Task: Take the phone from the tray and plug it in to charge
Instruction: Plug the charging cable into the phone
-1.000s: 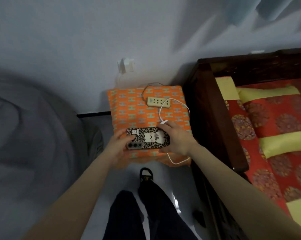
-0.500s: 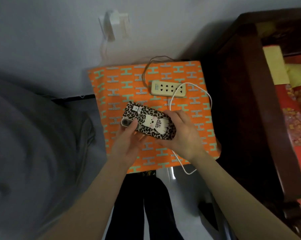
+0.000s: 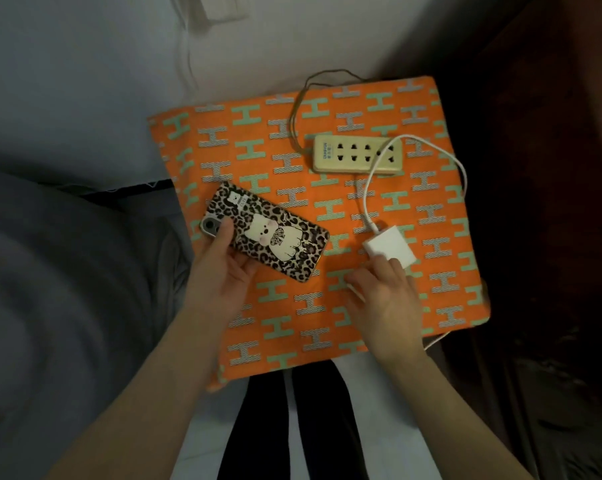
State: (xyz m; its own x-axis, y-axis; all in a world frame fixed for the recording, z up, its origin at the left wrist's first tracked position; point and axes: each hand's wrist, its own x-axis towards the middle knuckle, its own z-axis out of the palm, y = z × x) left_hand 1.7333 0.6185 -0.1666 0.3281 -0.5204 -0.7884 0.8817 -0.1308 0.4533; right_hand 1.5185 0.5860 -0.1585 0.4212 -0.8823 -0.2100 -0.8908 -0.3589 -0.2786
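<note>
From the head camera I see my left hand (image 3: 219, 271) grasping the phone (image 3: 264, 232), face down in its leopard case, over the orange surface (image 3: 441, 271) at about nine o'clock from the white charger block (image 3: 389, 251). My right hand (image 3: 382, 299) has its fingers (image 3: 379, 268) closing on that block, whose cable (image 3: 462, 171) loops toward the power strip (image 3: 358, 155) at twelve o'clock. I judge the charging step is underway; next, seat the block in the strip.

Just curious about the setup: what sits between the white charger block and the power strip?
In the head view, only orange patterned cloth and the white cable lie between charger block and power strip.
</note>
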